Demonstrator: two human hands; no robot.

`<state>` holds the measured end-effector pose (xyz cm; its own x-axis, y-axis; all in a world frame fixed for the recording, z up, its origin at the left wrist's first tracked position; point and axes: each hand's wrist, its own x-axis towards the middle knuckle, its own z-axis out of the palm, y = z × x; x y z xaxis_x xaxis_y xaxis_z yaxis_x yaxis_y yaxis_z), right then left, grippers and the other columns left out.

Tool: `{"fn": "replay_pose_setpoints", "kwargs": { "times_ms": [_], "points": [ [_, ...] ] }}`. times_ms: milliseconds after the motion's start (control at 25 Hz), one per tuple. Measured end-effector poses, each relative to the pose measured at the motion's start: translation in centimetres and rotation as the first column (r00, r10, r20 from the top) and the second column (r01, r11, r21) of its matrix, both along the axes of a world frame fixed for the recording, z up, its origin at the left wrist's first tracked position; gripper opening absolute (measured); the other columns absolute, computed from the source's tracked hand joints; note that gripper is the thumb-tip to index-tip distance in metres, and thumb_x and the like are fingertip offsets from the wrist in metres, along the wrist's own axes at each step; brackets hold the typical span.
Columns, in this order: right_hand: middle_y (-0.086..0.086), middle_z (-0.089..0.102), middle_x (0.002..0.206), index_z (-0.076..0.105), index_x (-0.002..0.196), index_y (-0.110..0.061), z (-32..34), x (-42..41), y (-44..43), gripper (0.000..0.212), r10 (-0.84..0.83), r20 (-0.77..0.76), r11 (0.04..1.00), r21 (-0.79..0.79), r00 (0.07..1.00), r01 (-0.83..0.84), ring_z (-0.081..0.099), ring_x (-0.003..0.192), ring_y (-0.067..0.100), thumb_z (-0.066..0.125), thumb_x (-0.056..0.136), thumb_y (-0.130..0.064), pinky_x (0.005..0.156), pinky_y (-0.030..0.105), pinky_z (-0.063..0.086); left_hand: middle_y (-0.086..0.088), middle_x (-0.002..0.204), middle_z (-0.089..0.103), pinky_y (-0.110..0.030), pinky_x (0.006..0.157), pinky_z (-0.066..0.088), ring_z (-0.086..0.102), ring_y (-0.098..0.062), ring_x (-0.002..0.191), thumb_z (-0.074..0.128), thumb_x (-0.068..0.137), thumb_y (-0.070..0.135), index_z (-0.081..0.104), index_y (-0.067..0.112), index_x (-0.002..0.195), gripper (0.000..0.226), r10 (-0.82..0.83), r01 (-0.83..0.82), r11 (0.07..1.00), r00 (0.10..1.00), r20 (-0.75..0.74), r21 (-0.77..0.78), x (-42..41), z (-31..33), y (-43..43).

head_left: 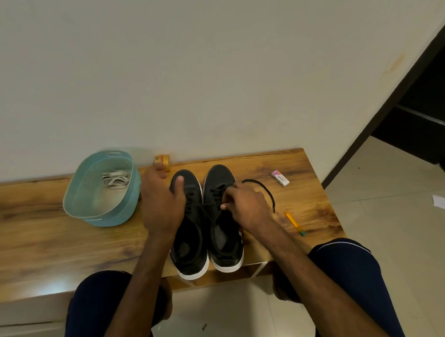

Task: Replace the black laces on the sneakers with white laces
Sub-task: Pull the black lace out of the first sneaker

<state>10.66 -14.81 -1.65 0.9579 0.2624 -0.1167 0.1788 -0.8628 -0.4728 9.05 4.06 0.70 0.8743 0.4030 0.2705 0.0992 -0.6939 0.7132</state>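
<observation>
While the right hand (pixel 244 206) pinches the black lace (pixel 272 199) of the right shoe (pixel 220 175), left hand (pixel 161 200) grips, I think, the left shoe (pixel 191 182); white laces (pixel 115 179) lie in basket (pixel 110 220), i.e. nothing replaced yet.

Most fingers of my left hand (pixel 161 203) are out of sight, down the far left side of the left sneaker (pixel 192 248). My right hand (pixel 247 208), curled on the black lace (pixel 252 181), hides where it enters the right sneaker (pixel 226 249). The tabletop (pixel 24 232) runs off the left edge.
</observation>
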Motion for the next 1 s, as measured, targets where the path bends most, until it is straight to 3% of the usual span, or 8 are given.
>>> {"fn": "replay_pose_setpoints", "kwargs": {
  "times_ms": [80,120,200,280,520,800,920,1000],
  "points": [
    [-0.004,0.063,0.108,0.068,0.102,-0.025,0.3,0.1,-0.5,0.009,0.016,-0.021,0.999,0.029,1.000,-0.015,0.057,0.103,0.017,0.066,0.093,-0.024,0.091,0.044,0.049,0.006,0.101,0.054,-0.028,0.069,0.043,0.056,-0.014,0.091,0.064,0.092,0.028,0.060,0.025,0.107,0.015,-0.295,0.318,0.930,0.945,-0.139,0.186,-0.3,-0.4,-1.9],
    [-0.004,0.063,0.106,0.068,0.101,-0.025,0.4,0.1,-0.6,0.011,0.025,-0.024,0.999,0.031,0.999,-0.024,0.058,0.100,0.017,0.066,0.092,-0.018,0.089,0.043,0.050,0.007,0.102,0.054,-0.029,0.069,0.045,0.055,-0.013,0.093,0.064,0.092,0.031,0.061,0.027,0.107,0.016,-0.360,0.418,0.875,0.898,-0.251,0.242,-0.4,-0.8,-2.6],
    [-0.003,0.062,0.104,0.065,0.097,-0.026,0.5,-0.2,-0.6,0.016,0.043,-0.029,0.999,0.013,0.999,-0.043,0.057,0.099,0.019,0.064,0.090,-0.011,0.086,0.043,0.050,0.007,0.105,0.054,-0.033,0.076,0.050,0.055,-0.014,0.099,0.067,0.089,0.039,0.061,0.029,0.114,0.027,-0.369,0.503,0.830,0.819,-0.439,0.241,-0.2,-1.4,-3.4],
    [-0.002,0.058,0.106,0.060,0.093,-0.026,0.4,-0.2,-0.6,0.021,0.044,-0.070,0.999,0.017,0.997,-0.042,0.055,0.100,0.020,0.061,0.089,-0.006,0.087,0.045,0.049,0.006,0.109,0.055,-0.036,0.080,0.051,0.056,-0.016,0.104,0.069,0.088,0.042,0.059,0.030,0.118,0.034,-0.355,0.521,0.824,0.780,-0.515,0.222,-0.3,-1.9,-4.0],
    [0.011,0.048,0.118,0.054,0.106,-0.009,-0.4,0.2,-0.6,0.019,0.075,-0.235,0.990,0.133,0.969,-0.044,0.051,0.107,0.027,0.048,0.092,0.002,0.094,0.047,0.046,0.004,0.118,0.054,-0.035,0.078,0.054,0.056,-0.017,0.107,0.062,0.091,0.039,0.053,0.028,0.120,0.032,-0.299,0.466,0.826,0.839,-0.454,0.317,-1.1,-2.7,-5.1],
    [0.004,0.052,0.110,0.058,0.102,-0.017,-0.8,-0.2,-1.4,0.019,0.053,-0.213,0.955,0.297,0.976,0.013,0.053,0.098,0.016,0.071,0.089,-0.015,0.085,0.028,0.046,0.011,0.100,0.055,-0.037,0.076,0.052,0.059,-0.013,0.089,0.069,0.088,0.028,0.060,0.029,0.097,0.012,-0.323,0.414,0.900,0.845,-0.427,0.138,-1.0,-2.8,-5.2],
    [0.004,0.052,0.108,0.055,0.105,-0.019,-1.2,-0.5,-1.2,0.022,0.048,-0.167,0.959,0.282,0.985,0.001,0.053,0.097,0.018,0.070,0.089,-0.016,0.086,0.036,0.049,0.010,0.099,0.054,-0.035,0.076,0.048,0.057,-0.014,0.089,0.068,0.090,0.026,0.060,0.029,0.093,0.010,-0.331,0.361,0.932,0.835,-0.440,-0.015,-0.7,-3.2,-5.0],
    [0.003,0.051,0.106,0.055,0.103,-0.018,-1.3,-0.5,-1.0,0.021,0.038,-0.153,0.968,0.253,0.988,0.002,0.053,0.096,0.019,0.069,0.089,-0.015,0.085,0.039,0.050,0.007,0.102,0.054,-0.035,0.077,0.049,0.057,-0.014,0.092,0.068,0.091,0.026,0.061,0.027,0.096,0.009,-0.341,0.362,0.931,0.833,-0.436,-0.036,-0.6,-3.4,-5.0]
  ]
}}
